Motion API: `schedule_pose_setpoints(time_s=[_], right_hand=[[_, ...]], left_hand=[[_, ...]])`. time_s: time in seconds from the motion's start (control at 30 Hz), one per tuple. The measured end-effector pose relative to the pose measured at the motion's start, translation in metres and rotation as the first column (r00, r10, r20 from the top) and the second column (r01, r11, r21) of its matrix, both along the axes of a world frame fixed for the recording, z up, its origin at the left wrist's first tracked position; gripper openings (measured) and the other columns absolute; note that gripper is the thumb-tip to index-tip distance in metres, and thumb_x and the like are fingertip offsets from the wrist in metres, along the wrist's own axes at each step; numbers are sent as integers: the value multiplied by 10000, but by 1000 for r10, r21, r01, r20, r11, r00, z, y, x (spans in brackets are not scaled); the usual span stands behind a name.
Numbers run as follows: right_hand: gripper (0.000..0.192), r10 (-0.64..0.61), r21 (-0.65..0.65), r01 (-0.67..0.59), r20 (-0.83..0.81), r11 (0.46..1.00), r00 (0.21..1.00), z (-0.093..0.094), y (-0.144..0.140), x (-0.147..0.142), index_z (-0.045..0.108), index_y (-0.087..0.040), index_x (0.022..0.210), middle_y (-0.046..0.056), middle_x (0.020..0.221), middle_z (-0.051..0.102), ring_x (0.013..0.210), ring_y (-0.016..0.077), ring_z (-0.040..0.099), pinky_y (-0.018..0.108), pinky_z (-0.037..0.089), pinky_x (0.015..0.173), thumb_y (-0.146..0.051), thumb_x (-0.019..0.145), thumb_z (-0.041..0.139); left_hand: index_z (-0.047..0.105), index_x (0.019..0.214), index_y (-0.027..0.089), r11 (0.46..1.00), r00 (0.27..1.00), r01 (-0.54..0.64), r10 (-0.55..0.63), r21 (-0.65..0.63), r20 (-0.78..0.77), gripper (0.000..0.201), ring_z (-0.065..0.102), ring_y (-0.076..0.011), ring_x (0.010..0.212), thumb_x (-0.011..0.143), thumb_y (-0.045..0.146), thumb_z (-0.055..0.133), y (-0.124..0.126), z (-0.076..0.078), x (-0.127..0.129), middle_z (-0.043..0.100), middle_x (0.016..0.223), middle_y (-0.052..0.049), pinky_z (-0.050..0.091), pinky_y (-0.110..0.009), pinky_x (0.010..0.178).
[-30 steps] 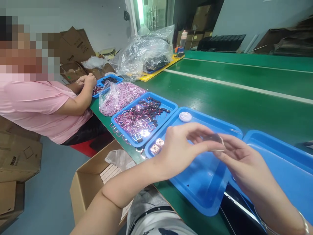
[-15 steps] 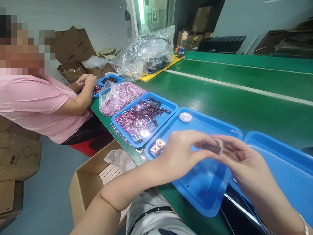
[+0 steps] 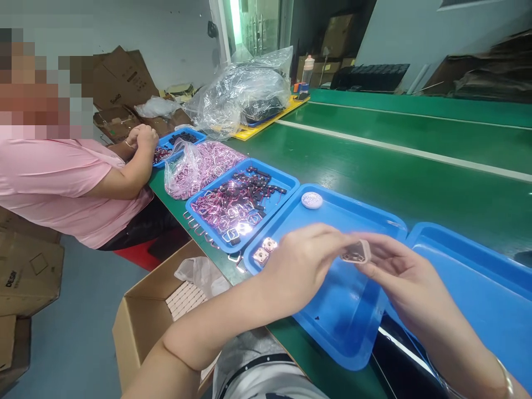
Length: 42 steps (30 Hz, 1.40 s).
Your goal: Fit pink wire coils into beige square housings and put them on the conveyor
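Note:
Both my hands meet above a blue tray [image 3: 341, 327] at the table's near edge. My left hand [image 3: 305, 263] and my right hand [image 3: 394, 271] pinch one small square part [image 3: 357, 252] between their fingertips. Two finished square parts [image 3: 265, 250] lie at the tray's left corner, and a round white disc [image 3: 311, 200] lies at its far edge. To the left stands a second blue tray [image 3: 286, 185] full of pink wire coils and black pieces.
A person in a pink shirt [image 3: 62, 183] works at the left over another blue tray [image 3: 183, 138]. A plastic bag of coils [image 3: 195, 166] lies beside them. A cardboard box [image 3: 166, 299] sits below the table edge. Another blue tray [image 3: 477, 288] lies at the right on the green belt [image 3: 394, 166].
My hands have brought the small square part slightly down and left and turned it, so its light framed face shows. The person at the left kept working.

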State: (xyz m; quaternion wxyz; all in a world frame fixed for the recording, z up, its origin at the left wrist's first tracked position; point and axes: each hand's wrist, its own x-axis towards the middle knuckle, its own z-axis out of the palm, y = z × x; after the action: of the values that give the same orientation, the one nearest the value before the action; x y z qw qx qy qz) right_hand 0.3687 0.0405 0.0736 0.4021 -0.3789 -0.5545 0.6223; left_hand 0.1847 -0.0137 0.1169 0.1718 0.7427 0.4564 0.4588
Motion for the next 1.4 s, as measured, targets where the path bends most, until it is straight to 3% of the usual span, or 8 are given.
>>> schedule_pose_setpoints(time_s=[0.17,0.37,0.53,0.73,1.13,1.2,1.33,1.4], right_hand=[[319,18,23,-18,-6,1000,1000,0,2,-4,713,-273,993,54,1021,754,965,237,703,316,576,839,-303,689,807],[326,22,38,-21,-10,999,1000,0,3,-5,700,-247,1009,76,1031,755,980,252,702,345,575,855,-314,705,797],[326,38,42,-37,-29,998,999,-1,4,-4,702,-247,1012,76,1031,756,971,250,706,343,574,850,-315,708,797],[325,36,20,-35,-36,999,999,-1,5,-4,697,-242,1014,75,1043,752,992,249,696,356,564,873,-311,712,796],[335,-20,46,21,-5,999,1000,-3,4,-4,737,-254,964,59,1009,764,949,257,710,360,589,827,-293,646,833],[330,-26,45,26,-10,999,1000,-3,5,-3,743,-265,954,49,1022,763,957,255,708,354,587,830,-281,638,837],[341,16,27,-15,-16,1000,1000,-2,5,-2,749,-274,958,41,985,772,936,251,715,346,590,816,-263,630,840],[340,10,19,-10,-11,1000,1000,-1,2,-3,749,-269,955,43,980,773,932,257,715,360,587,824,-263,628,840]], left_hand=[[660,930,153,999,998,-17,15,-41,-65,87,658,-149,837,866,178,607,-2,0,-1,696,909,-50,529,-247,748],[577,829,156,996,987,-74,67,-41,-148,68,650,-160,801,844,93,553,-2,3,1,683,896,-54,510,-259,698],[604,851,174,997,985,-7,-7,-83,-170,41,639,-144,749,869,211,603,-1,3,-1,667,799,-15,500,-239,662],[667,906,170,1000,996,-18,20,18,-85,78,653,-126,825,878,189,598,1,1,-2,684,911,-36,524,-225,749],[691,941,134,999,957,-45,49,22,-287,207,655,-166,837,926,166,487,1,0,5,669,973,-90,564,-295,716],[694,953,135,1000,971,-28,29,8,-237,194,657,-162,836,919,156,503,3,0,5,677,969,-86,556,-286,722],[714,804,158,996,996,14,-6,-88,89,83,671,-131,767,825,114,646,7,1,4,711,834,-31,546,-240,716],[719,746,164,991,988,18,3,-130,157,65,663,-134,755,770,105,705,11,3,2,709,785,-18,537,-251,725]])
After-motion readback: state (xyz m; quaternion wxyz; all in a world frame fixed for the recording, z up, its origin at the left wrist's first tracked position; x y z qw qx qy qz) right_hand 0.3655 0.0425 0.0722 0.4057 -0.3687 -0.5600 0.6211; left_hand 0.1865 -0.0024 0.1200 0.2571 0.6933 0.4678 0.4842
